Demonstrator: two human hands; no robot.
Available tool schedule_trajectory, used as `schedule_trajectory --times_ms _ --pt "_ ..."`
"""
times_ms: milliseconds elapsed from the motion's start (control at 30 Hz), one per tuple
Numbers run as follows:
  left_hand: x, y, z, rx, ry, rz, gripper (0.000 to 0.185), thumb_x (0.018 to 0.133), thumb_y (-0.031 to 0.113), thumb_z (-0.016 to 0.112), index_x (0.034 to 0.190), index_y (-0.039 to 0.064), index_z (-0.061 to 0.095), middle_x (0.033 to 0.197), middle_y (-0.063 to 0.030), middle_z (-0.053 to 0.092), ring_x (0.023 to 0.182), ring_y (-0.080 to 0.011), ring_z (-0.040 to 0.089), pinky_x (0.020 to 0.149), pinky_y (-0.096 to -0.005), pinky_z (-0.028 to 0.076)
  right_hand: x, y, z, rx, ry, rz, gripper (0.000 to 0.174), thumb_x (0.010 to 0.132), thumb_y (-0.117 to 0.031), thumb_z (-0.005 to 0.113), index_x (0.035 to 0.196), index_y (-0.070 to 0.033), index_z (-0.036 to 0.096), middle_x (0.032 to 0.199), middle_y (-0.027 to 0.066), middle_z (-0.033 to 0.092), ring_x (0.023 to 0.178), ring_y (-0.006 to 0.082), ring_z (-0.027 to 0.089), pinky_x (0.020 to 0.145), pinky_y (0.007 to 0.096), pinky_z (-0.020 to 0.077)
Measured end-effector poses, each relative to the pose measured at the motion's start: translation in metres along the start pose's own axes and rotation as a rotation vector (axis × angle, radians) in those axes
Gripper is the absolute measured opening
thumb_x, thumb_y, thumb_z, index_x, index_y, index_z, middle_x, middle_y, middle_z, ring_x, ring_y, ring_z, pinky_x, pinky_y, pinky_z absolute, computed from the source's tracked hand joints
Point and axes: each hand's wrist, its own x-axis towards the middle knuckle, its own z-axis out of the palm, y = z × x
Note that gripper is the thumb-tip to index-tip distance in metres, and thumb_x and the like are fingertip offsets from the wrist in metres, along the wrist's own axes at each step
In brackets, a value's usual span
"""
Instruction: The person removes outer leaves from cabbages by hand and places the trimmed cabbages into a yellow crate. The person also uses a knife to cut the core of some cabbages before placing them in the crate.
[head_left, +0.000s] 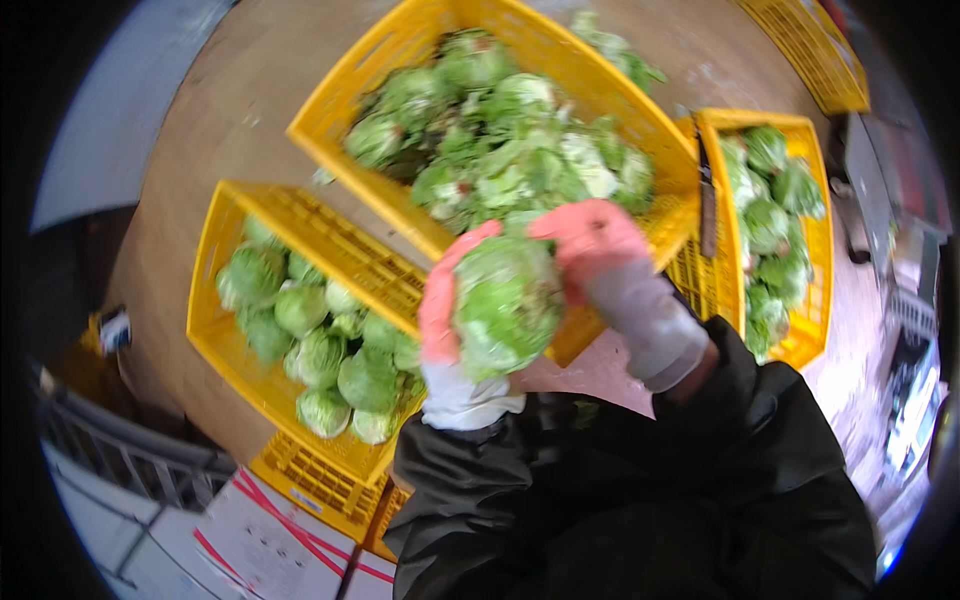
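My left hand (442, 304), in a glove with pink coating and a pale cuff, cradles a head of iceberg lettuce (504, 307) from its left side. Brownish marks show on the right part of that head. At its upper right, my right hand (600, 240), gloved alike, has curled fingers against an outer lettuce leaf (521, 223); the fingertips are partly hidden. Both hands are over the near edge of a large yellow plastic crate (360, 176). Inside it lie loose leaves (517, 169) and several lettuce heads (412, 94), some with browned cut stems.
A yellow crate (202, 277) of round, trimmed lettuce heads stands on the left. Another crate (814, 300) with lettuce is on the right, a knife (707, 202) at its edge. Leaves (607, 45) lie beyond the middle crate. White cartons (262, 536) with red stripes stand at lower left.
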Motion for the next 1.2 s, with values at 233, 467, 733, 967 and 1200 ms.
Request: schedule_trajectory --times_ms 233,467,733,967,1200 --pt "-0.006 -0.007 0.004 0.691 0.302 0.241 0.038 0.093 0.020 0.063 0.124 -0.002 0.059 0.128 -0.0118 0.058 0.121 -0.0220 0.053 0.106 -0.0321 0.038 -0.004 -0.002 -0.010 0.311 0.030 -0.335 0.033 0.105 -0.033 0.051 0.103 -0.002 0.062 0.067 -0.0036 0.051 0.051 0.0065 0.042 0.042 0.0220 0.0375" --pt "-0.018 0.017 0.007 0.556 0.632 0.138 0.051 0.086 0.035 0.076 0.116 -0.001 0.058 0.119 -0.0094 0.059 0.109 -0.0189 0.056 0.095 -0.0299 0.044 -0.013 -0.007 0.027 0.223 0.063 -0.294 0.025 0.101 -0.028 0.059 0.098 -0.004 0.065 0.063 -0.0021 0.051 0.044 0.0062 0.041 0.041 0.0239 0.0381" --pt "-0.067 0.082 -0.117 -0.047 0.896 0.322 0.054 0.096 0.029 0.065 0.136 -0.003 0.051 0.120 -0.0125 0.066 0.105 -0.0226 0.065 0.097 -0.0365 0.051 0.001 0.010 0.038 0.103 -0.156 -0.216 0.025 0.101 -0.027 0.059 0.104 -0.003 0.065 0.075 0.0024 0.063 0.056 0.0098 0.058 0.052 0.0258 0.0518" --pt "-0.067 0.074 -0.260 0.864 1.257 0.512 0.049 0.092 0.018 0.071 0.132 -0.003 0.053 0.110 -0.0133 0.066 0.095 -0.0191 0.062 0.076 -0.0272 0.053 0.003 0.010 0.035 0.092 -0.176 -0.211 0.027 0.102 -0.027 0.058 0.106 -0.001 0.065 0.079 0.0042 0.065 0.061 0.0116 0.062 0.059 0.0279 0.0555" --pt "-0.065 0.078 -0.291 1.054 1.034 0.256 0.047 0.084 0.004 0.069 0.127 -0.009 0.051 0.108 -0.0144 0.062 0.083 -0.0172 0.059 0.073 -0.0276 0.050 0.008 0.009 0.029 0.092 -0.192 -0.200 0.027 0.102 -0.025 0.058 0.108 0.001 0.065 0.082 0.0052 0.066 0.065 0.0119 0.062 0.064 0.0288 0.0567"
